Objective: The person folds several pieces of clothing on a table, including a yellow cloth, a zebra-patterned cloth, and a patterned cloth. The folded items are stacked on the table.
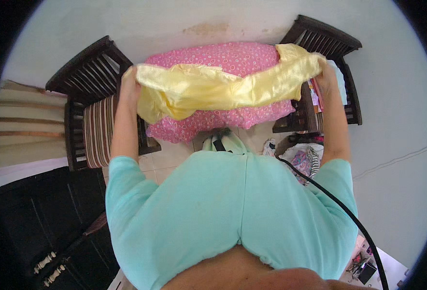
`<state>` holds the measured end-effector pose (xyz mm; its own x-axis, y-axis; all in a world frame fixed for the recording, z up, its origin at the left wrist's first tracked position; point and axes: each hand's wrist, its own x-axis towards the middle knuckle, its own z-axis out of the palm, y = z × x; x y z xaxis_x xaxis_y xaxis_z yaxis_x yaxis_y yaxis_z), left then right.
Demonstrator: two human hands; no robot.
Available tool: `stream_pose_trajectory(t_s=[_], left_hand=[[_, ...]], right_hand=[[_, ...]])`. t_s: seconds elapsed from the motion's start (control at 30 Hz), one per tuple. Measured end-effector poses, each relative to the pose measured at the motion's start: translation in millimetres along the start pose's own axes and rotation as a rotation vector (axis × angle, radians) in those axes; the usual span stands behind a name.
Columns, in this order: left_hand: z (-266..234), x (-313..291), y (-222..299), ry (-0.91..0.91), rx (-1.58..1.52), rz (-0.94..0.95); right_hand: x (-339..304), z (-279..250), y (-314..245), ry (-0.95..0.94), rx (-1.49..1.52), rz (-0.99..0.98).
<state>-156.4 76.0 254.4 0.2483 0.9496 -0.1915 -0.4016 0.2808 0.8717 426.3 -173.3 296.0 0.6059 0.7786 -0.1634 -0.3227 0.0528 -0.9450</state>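
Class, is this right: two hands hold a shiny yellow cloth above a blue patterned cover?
No: the head view shows a pink patterned cover, not blue. The left hand and right hand do hold a shiny yellow cloth above it.

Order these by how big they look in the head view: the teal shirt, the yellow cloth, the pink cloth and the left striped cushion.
1. Teal shirt
2. Yellow cloth and pink cloth, unranked: the yellow partly hides the pink
3. Striped cushion
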Motion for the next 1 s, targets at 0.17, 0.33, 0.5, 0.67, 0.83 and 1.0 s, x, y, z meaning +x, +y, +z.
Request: stream_pose_trajectory(t_s=[0.17,0.33,0.5,0.67,0.83,1.0], left_hand=[[53,37,103,0.119,-0.210,0.368],[41,4,160,0.082,-0.275,0.531],[-3,-43,140,0.195,-0.132,0.416],[-45,-61,78,0.254,-0.285,0.248],[-99,-66,6,0.399,-0.387,0.048],[-128,-75,-40,0.639,-0.293,0.025]], right_hand=[[29,75,-107,0.162,0.148,-0.380],[2,57,-152,0.039,0.347,-0.633],[-38,32,-112,0.173,0.150,-0.415],[-42,-1,-41,0.214,0.191,-0.158],[-17,-17,46,0.262,0.281,0.103],[-14,-42,100,0.380,0.178,0.205]])
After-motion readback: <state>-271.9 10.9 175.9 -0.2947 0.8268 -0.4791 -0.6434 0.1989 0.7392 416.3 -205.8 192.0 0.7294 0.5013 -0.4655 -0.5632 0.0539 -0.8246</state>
